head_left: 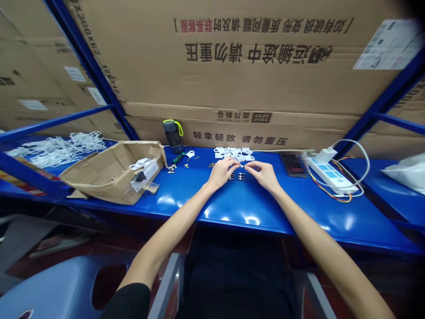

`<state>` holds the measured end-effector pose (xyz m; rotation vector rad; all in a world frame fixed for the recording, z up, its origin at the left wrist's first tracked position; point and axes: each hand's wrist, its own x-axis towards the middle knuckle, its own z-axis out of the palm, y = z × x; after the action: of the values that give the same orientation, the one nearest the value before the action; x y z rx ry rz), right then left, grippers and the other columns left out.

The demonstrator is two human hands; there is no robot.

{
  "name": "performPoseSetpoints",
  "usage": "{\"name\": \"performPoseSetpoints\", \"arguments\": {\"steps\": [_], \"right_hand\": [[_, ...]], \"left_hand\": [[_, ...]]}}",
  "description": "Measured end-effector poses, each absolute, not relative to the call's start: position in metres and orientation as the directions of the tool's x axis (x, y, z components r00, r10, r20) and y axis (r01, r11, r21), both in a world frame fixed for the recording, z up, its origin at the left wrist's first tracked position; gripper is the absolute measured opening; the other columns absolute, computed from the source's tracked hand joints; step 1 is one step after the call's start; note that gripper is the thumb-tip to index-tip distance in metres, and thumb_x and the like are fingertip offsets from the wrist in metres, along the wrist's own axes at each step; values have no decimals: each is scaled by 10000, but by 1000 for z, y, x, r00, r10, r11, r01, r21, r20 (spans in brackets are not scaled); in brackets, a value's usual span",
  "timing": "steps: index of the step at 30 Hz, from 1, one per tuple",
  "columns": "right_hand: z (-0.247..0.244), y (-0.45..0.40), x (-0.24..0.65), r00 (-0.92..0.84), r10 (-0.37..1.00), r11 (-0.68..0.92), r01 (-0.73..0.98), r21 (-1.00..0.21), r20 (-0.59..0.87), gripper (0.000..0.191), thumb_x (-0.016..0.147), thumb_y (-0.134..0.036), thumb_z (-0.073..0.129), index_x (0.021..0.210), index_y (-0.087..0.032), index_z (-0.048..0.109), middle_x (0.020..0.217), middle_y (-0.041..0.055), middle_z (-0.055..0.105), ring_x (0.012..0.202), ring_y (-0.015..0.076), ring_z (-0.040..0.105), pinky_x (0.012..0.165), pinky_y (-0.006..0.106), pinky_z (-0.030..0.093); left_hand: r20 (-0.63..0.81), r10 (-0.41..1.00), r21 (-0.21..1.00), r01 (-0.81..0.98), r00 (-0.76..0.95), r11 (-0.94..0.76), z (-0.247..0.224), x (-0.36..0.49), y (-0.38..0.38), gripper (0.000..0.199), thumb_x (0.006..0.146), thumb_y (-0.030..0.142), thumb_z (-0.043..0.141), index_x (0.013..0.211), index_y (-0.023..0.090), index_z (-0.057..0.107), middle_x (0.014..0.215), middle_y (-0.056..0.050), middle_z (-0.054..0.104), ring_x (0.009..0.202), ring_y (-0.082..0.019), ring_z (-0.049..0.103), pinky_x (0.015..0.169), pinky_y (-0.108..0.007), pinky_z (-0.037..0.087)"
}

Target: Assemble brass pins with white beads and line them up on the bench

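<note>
My left hand (221, 172) is closed in a pinch above the blue tabletop. Facing it, my right hand (264, 174) pinches with thumb and forefinger. Between the two sets of fingertips is a small pale part (242, 166), too tiny to name; both hands seem to grip it. Just below the fingers lie several small pin-like metal pieces (241, 176) with dark ends, in short rows. Beyond the hands sits a cluster of white plastic pieces (234, 153). A few brownish bits (212, 165) lie beside my left hand.
On the left stands an open cardboard box (99, 170) with white items inside. Near it are small brass-coloured parts (171, 169), a green-handled screwdriver (179, 157) and a dark bottle (173, 136). To the right lie a dark phone-like object (294, 165) and a white power strip (333, 177) with cables.
</note>
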<state>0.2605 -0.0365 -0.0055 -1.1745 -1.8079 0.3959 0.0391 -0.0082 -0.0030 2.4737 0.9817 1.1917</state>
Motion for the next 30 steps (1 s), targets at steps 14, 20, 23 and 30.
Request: {"name": "performPoseSetpoints", "arguments": {"steps": [14,20,23,30], "right_hand": [[-29,-13,262,-248,854,474,733,-488,458,151,929,-281,678,941,-255,826,999,53,811,942,273,709,886,406,530],[-31,-9,264,-261,853,475,748,-463,453,145,931,-276,686,935,-255,829,984,52,806,923,259,702,882,390,529],[-32,-8,265,-273,850,484,743,-462,451,141,928,-281,692,927,-258,831,986,49,804,910,253,696,879,384,526],[-32,-10,268,-290,847,498,729,-470,446,146,932,-287,685,930,-263,830,996,47,802,905,252,696,868,384,526]], "left_hand": [[626,673,459,513,393,-726,-7,39,-6,225,1061,280,542,1139,214,743,1113,-52,728,895,-166,668,924,-305,526],[620,682,452,534,388,-715,-7,39,-7,226,1060,282,539,1137,207,739,1102,-57,726,895,-174,662,922,-311,527],[619,683,450,538,387,-713,-8,39,-7,221,1059,290,546,1136,215,739,1096,-52,723,882,-168,660,904,-306,530],[632,673,442,534,384,-721,-9,39,-6,190,1050,271,569,1118,216,737,1078,-42,720,862,-161,657,885,-289,512]]}}
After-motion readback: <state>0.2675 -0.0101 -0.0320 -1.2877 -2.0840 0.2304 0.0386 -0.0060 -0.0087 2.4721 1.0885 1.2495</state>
